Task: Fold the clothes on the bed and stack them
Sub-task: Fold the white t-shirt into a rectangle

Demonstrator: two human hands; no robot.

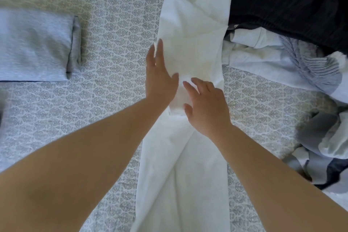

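A white garment (190,47) lies in a long narrow strip down the middle of the bed, its sides folded in toward the centre. My left hand (160,75) rests flat on the strip's left edge, fingers straight and pointing away from me. My right hand (205,103) lies on the cloth just beside it, fingers spread and slightly bent, holding nothing. A folded grey garment (35,45) sits at the left of the bed.
The bed is covered by a patterned grey-white bedspread (113,43). A black garment (293,2) lies at the upper right. Below it is a loose heap of white and grey clothes (282,62), and more crumpled clothes (323,147) lie at the right edge.
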